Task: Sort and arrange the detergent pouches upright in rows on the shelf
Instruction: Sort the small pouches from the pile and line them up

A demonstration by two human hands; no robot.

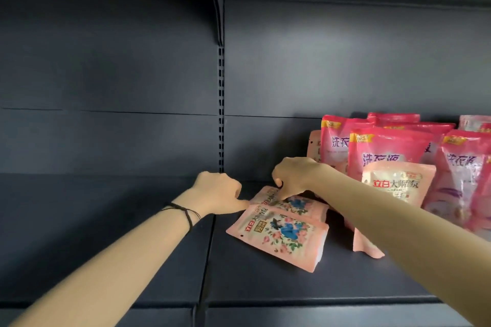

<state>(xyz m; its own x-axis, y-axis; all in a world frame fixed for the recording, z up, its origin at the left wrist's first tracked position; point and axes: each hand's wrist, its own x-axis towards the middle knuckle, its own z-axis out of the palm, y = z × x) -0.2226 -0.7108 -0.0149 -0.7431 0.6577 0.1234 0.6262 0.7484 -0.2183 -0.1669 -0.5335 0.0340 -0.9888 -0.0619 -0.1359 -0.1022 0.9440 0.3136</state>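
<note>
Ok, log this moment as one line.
left hand: thumb touches front flat pouch | right hand: pinches rear flat pouch | red pouches: upright | todo: stand both

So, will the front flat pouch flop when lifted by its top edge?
It will probably sag some: the front pouch looks soft-filled and bulges at its thick bottom end. It will likely stand once tipped up, as the same-looking upright pouch does. Its smooth film may be slippery.

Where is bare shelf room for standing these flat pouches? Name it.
Bare: the shelf left of the left hand, and the front strip before the flat pouches. Crowded: back right, where dark pink pouches stand packed right of the right hand.
</note>
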